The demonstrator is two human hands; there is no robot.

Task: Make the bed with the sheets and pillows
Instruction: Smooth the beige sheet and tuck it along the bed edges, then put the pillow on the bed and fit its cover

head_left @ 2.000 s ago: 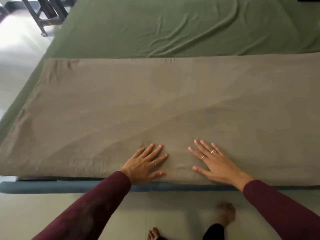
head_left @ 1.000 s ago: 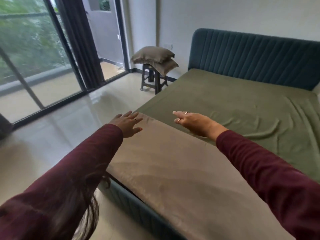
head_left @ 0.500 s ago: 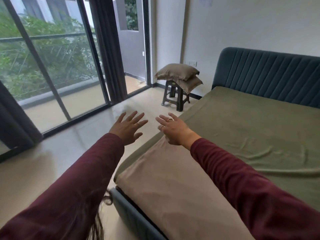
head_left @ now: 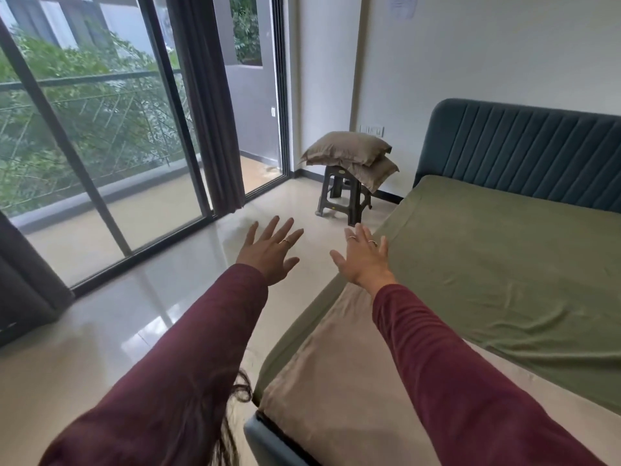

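A green sheet (head_left: 487,264) covers the bed, lightly wrinkled on the right. A folded taupe sheet (head_left: 336,381) lies across the foot end, near me. Two taupe pillows (head_left: 349,153) are stacked on a dark stool (head_left: 346,196) by the wall, left of the headboard. My left hand (head_left: 268,250) is raised over the floor, fingers spread, holding nothing. My right hand (head_left: 364,257) hovers above the bed's left edge, also open and empty. Both arms wear maroon sleeves and stretch toward the stool.
A blue padded headboard (head_left: 521,149) stands against the white wall. Glass sliding doors (head_left: 100,156) with dark curtains (head_left: 208,105) fill the left side. Glossy tiled floor (head_left: 151,314) lies between the bed and the doors.
My hands lifted off the folded taupe sheet and my view swung up and left toward the stool with the pillows. Both arms now reach out in the air.
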